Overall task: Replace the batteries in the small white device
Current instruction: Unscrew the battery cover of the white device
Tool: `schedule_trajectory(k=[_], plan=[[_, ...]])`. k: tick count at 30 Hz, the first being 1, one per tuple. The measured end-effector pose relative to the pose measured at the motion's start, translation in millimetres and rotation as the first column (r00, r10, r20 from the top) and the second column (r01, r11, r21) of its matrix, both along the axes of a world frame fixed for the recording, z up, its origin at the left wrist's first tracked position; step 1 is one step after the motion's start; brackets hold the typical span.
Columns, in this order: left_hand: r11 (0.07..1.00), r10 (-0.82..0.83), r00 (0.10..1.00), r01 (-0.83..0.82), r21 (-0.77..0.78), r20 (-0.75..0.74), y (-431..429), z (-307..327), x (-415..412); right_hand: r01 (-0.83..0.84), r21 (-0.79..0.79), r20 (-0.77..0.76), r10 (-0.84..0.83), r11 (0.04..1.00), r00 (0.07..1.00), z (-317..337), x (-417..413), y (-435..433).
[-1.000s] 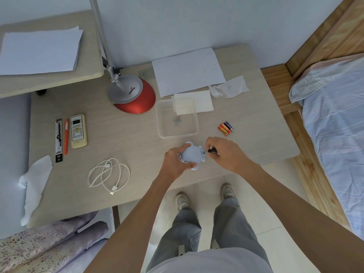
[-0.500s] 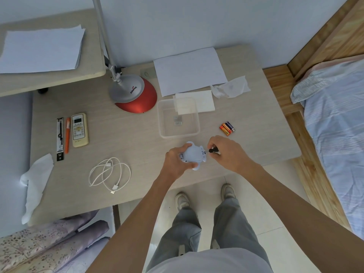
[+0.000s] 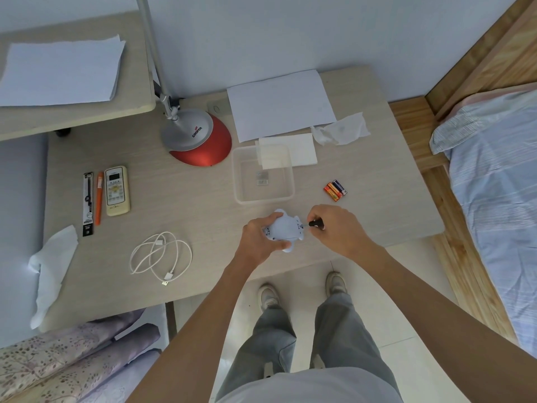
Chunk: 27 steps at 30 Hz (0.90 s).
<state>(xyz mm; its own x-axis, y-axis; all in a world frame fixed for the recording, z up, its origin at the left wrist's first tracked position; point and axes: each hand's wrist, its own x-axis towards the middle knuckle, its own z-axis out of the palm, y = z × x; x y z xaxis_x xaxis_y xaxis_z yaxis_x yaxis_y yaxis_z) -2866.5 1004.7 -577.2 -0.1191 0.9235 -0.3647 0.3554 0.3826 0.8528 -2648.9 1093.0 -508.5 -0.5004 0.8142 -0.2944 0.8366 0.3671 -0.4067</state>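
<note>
Pale desk (image 3: pixel 180 205) against a white wall (image 3: pixel 290 30) holds batteries (image 3: pixel 335 191), lamp (image 3: pixel 200 141), cable (image 3: pixel 159 257).

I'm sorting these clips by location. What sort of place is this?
Most likely a bedroom or dorm room: a bed with striped bedding stands beside a desk holding a lamp and a remote control.

Place: we take it for a bedroom at home.
Bed: we see striped bedding (image 3: pixel 494 199) in a wooden frame (image 3: pixel 479 68) beside the desk (image 3: pixel 189 205).
Desk: we find a lamp (image 3: pixel 200 138), a remote (image 3: pixel 116 191), a charging cable (image 3: pixel 159 242), loose paper (image 3: pixel 279 106).
</note>
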Motion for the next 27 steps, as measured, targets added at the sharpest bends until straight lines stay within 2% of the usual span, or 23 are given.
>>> schedule_trajectory(k=[6, 9, 12, 14, 17, 19, 22, 27], plan=[[1.000, 0.013, 1.000, -0.013, -0.013, -0.006, 0, 1, 0, 0.020, 0.061, 0.096, -0.026, 0.998, 0.995, 4, -1, 7], [1.000, 0.020, 1.000, -0.020, -0.019, 0.003, -1, 2, 0, 0.209, 0.028, -0.043, -0.207, 0.978, 0.977, 8, 9, 21], [1.000, 0.016, 1.000, -0.016, -0.021, 0.009, -1, 5, 0, 0.458, -0.053, -0.273, -0.454, 0.888, 0.848, 6, 33, 46], [0.999, 0.022, 1.000, -0.021, -0.024, 0.018, -1, 6, -1, 0.597, -0.058, -0.338, -0.578, 0.800, 0.743, 4, 53, 62], [0.999, 0.040, 0.999, -0.039, -0.023, 0.033, -2, 7, -1, 0.751, -0.041, -0.327, -0.720, 0.659, 0.613, -7, 85, 77], [0.999, 0.049, 0.998, -0.048, -0.024, 0.043, -3, 7, -1, 0.801, -0.046, -0.271, -0.780, 0.596, 0.565, -21, 101, 83], [0.998, 0.065, 0.996, -0.063, -0.031, 0.061, -4, 4, -2, 0.838, -0.060, -0.194, -0.830, 0.543, 0.523, -42, 117, 85], [0.996, 0.083, 0.994, -0.080, -0.037, 0.067, -4, 2, -3, 0.884, -0.076, -0.174, -0.879, 0.461, 0.444, -60, 121, 90]])
